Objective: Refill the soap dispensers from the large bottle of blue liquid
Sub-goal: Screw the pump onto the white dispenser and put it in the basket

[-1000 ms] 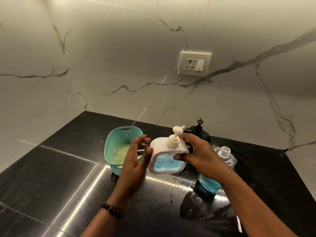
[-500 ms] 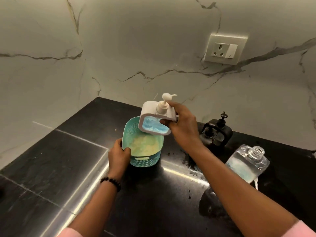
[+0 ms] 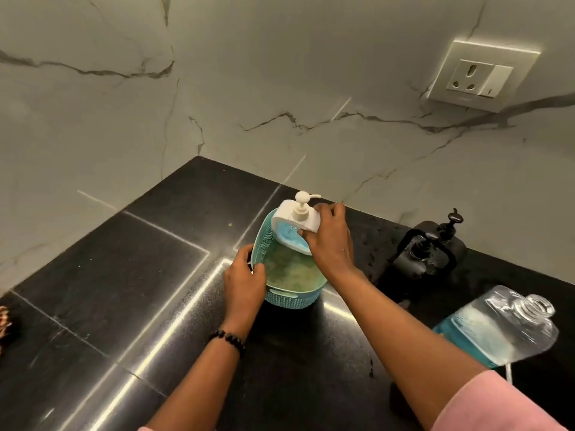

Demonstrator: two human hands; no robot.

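Far left edge: a striped thing (image 3: pixel 4 321) cut off by the frame; I cannot tell what it is.
Counter: the black stone counter (image 3: pixel 124 275) carries everything here.
My left hand: my left hand (image 3: pixel 244 279) grips the near-left rim of the teal basket (image 3: pixel 292 298), fingers curled over the edge, bracing it.
Basket contents: something pale yellowish lies in the bottom; too blurred for me to name.
White dispenser: the white soap dispenser (image 3: pixel 297 217) is tilted at the far end of the basket, its lower end dipping inside the rim, blue liquid showing through its window, pump on top.
My right hand: my right hand (image 3: pixel 331 241) is clamped on the dispenser's right side, thumb on the front face.
Step in hand: I judge I am setting this filled dispenser down into the basket.
Black dispenser: the black dispenser (image 3: pixel 431 248) stands apart to the right; its fill level is hidden by the dark body.
Large bottle: the large bottle of blue liquid (image 3: pixel 497 326) sits near my right forearm, uncapped, about half full; my arm covers its lower left.
Next move: seat the white one upright, let go, then reach right for the black one and the bottle.
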